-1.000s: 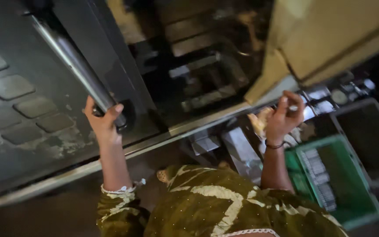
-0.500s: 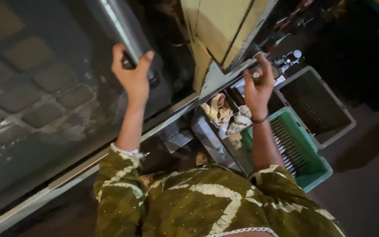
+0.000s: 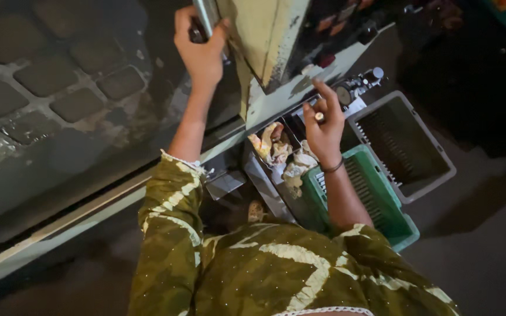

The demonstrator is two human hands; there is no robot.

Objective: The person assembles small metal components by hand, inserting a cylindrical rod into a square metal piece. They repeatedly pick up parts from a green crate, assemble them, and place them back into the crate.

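Green crate (image 3: 382,205) at 4 o'clock, grey crate (image 3: 402,146) beyond, both look empty. Right hand (image 3: 325,126) pinches a small metal piece (image 3: 320,117), not yet placed. Left hand (image 3: 202,50), 12 o'clock, grips the machine's metal handle (image 3: 207,14).

No packages, labels, signs or screens discernible; one round white-faced gauge dial (image 3: 343,93) sits on the pale machine ledge (image 3: 300,88), just beside the control knobs (image 3: 373,75); its markings are too small to tell.

Upright metal door handle (image 3: 206,14), gripped
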